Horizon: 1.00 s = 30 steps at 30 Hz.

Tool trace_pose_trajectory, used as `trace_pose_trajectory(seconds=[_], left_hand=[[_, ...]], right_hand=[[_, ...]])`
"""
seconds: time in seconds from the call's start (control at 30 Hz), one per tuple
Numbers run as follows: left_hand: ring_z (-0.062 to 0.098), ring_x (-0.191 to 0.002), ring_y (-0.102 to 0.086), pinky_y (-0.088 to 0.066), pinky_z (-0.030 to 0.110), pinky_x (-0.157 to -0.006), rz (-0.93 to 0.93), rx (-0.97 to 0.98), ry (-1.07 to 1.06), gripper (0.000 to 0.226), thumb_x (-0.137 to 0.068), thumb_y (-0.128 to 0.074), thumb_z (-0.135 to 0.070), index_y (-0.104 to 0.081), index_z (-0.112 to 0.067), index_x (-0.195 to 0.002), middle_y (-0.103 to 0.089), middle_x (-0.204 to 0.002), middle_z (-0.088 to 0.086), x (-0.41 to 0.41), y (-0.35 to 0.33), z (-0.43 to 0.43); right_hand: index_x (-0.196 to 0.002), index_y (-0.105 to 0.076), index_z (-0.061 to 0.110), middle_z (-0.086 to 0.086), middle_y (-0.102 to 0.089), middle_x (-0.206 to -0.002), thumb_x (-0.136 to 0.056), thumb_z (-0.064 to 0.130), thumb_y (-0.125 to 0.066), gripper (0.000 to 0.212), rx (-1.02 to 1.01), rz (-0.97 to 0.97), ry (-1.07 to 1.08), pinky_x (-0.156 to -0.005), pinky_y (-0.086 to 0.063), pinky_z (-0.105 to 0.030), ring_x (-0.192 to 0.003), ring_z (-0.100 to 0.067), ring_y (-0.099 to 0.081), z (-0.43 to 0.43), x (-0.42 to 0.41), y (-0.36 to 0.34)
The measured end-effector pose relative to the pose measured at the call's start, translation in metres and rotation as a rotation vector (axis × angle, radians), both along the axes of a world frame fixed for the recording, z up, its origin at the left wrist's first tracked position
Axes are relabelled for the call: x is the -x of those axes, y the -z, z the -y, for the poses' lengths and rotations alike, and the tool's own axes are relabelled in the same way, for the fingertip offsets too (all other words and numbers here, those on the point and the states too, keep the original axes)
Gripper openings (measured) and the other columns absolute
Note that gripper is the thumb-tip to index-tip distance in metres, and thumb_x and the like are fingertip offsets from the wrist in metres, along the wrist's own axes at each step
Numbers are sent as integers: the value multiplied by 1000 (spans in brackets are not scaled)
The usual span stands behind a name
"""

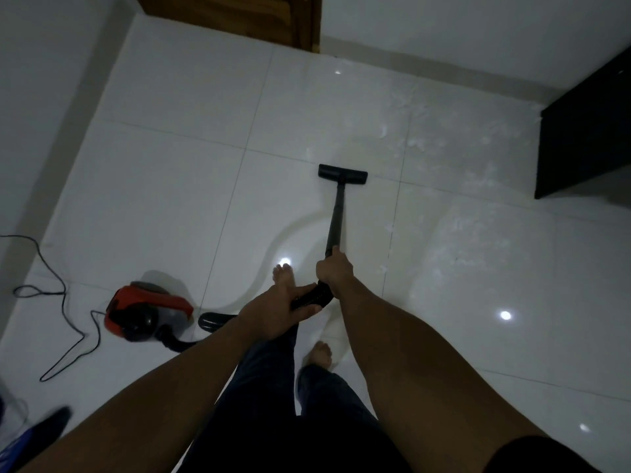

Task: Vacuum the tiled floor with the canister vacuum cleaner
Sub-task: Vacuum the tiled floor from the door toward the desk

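Right hand point(334, 271) gripping the wand point(336, 216), left hand point(280, 312) curled round its handle point(309, 300), red canister point(146, 314) left of the wand, hose point(177, 344) partly hidden behind the left arm point(170, 387)

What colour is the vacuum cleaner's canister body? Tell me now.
The low rounded canister body is red-orange with grey and black parts; head view.

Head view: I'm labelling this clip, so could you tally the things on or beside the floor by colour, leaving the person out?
Black: 4 (wand with floor head, hose, power cord, cabinet)
Red and grey: 1 (canister)
Brown: 1 (door)
Total: 6
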<state>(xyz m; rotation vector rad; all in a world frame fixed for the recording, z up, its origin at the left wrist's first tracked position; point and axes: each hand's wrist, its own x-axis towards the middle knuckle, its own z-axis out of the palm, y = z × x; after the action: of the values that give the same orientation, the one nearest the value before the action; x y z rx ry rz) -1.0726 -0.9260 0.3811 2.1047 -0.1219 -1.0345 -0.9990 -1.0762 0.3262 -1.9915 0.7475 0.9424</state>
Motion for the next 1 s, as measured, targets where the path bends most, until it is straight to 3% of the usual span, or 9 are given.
trace_pose_trajectory(seconds=[0.07,0.17,0.2,0.27,0.3,0.37,0.57,0.8,1.0], left_hand=[[11,-102,-64,-48,17,-92,27,30,8,74,-93,-55,-61,-41,-18,-151,-62,-127,12,-31,5,-3],[26,-113,-62,-50,43,-102,33,33,23,84,-82,-39,-86,-38,-39,-151,-62,-126,14,-78,14,-10],[24,-111,-64,-52,43,-100,29,50,5,75,-88,-45,-77,-40,-37,-150,-65,-123,13,-94,13,-15],[3,-90,-69,-55,24,-86,26,107,-40,53,-99,-57,-46,-48,-27,-147,-73,-102,0,-129,6,-23],[-6,-76,-67,-51,12,-74,48,114,-36,48,-100,-59,-36,-50,-24,-146,-70,-86,-11,-143,2,-27],[-12,-58,-59,-42,7,-60,78,125,-37,44,-100,-61,-29,-53,-20,-143,-58,-70,-21,-170,-6,-34],[-4,-49,-55,-39,10,-53,62,153,-48,42,-99,-62,-27,-56,-15,-139,-59,-67,-17,-228,-16,-49],[2,-51,-54,-42,17,-55,67,151,-51,41,-99,-63,-30,-57,-22,-138,-64,-70,-8,-285,-10,-50],[-3,-48,-55,-40,11,-52,48,146,-109,41,-100,-62,-22,-56,-11,-139,-57,-63,-16,-337,-7,-43]], right_hand=[[-159,-12,18,-14,-45,-145,-95,12,-49,74,27,7,-35,-84,-51,-32,-114,-29,-57,-3,-31,4],[-158,-15,16,-14,-45,-146,-95,14,-50,73,61,26,-66,-92,-48,-33,-124,-32,-52,-6,-78,8],[-158,-16,16,-14,-44,-146,-95,14,-50,72,66,32,-78,-92,-47,-32,-125,-32,-51,-10,-95,9],[-158,-16,16,-13,-43,-147,-95,15,-49,72,74,36,-89,-90,-46,-31,-125,-31,-51,-19,-128,10],[-158,-16,16,-13,-43,-147,-94,15,-49,72,78,39,-98,-91,-47,-31,-125,-31,-51,-24,-141,10],[-158,-16,15,-14,-43,-147,-94,16,-49,73,84,49,-112,-98,-48,-36,-125,-32,-51,-33,-168,8],[-152,-27,10,-15,-50,-137,-94,14,-50,63,98,47,-125,-91,-48,-35,-118,-32,-55,-44,-226,0],[-155,-22,16,-13,-53,-133,-92,13,-51,70,71,29,-99,-74,-49,-31,-107,-28,-58,-45,-285,3],[-158,-15,18,-15,-48,-141,-91,10,-52,76,35,24,-77,-86,-52,-34,-114,-30,-56,-45,-340,13]])
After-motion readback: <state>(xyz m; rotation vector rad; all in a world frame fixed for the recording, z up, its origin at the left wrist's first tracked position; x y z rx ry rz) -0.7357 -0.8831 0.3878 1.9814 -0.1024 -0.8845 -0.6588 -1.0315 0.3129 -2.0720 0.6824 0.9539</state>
